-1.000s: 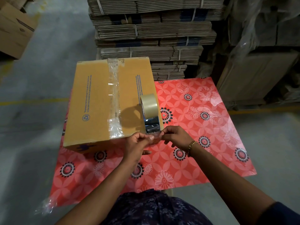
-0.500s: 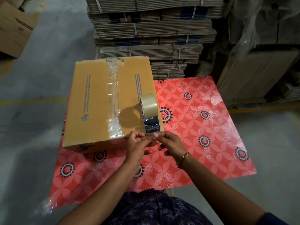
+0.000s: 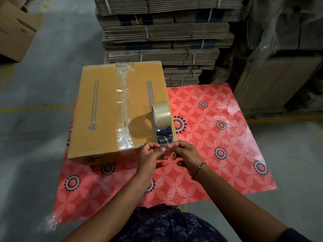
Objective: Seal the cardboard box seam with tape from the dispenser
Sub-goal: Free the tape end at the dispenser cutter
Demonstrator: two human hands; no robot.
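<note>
A: Box sat on red floral mat, seam already taped; dispenser stood on its near right corner.

B: Hands?

A: Left hand and right hand both pinched the free tape end, probably freeing it.

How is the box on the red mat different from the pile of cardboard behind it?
The box is folded up into a full shape, while the cardboard stack behind it is flat sheets. The box has clear tape along its top seam; the stack is tied in bundles with straps. The box sits on the red flowered mat; the stack stands beyond the mat. The box looks yellower, the stack greyer. Both are plainly cardboard.
</note>
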